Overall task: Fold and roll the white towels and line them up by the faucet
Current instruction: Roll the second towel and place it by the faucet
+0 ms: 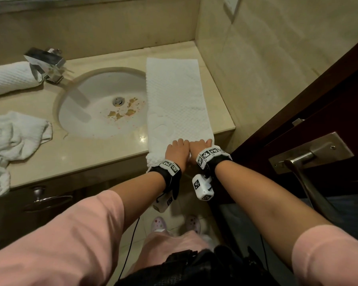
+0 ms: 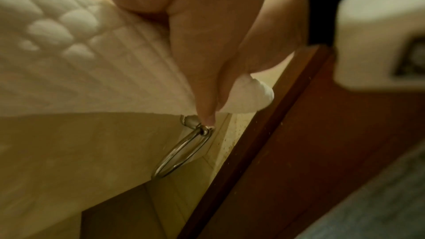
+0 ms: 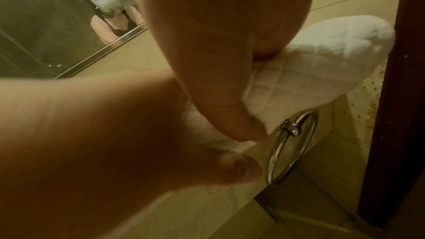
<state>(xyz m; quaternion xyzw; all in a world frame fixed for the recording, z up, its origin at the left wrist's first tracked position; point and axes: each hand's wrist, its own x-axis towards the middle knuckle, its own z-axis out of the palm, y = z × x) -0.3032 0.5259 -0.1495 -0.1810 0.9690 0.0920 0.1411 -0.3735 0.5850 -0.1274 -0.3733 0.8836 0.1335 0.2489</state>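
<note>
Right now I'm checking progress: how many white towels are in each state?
Rolled towel by the faucet: 1
Folded towel under both hands, left, right: 1
Crumpled towels: count unclear
Total: at least 3

A beige stone vanity counter (image 1: pixel 103 159) with a round white sink (image 1: pixel 103 104), stained brown near its drain, meets beige tiled walls (image 1: pixel 277 58) at its far right corner, while a dark wooden door (image 1: pixel 329 112) with a metal lever handle (image 1: pixel 304 162) stands at the right.
</note>
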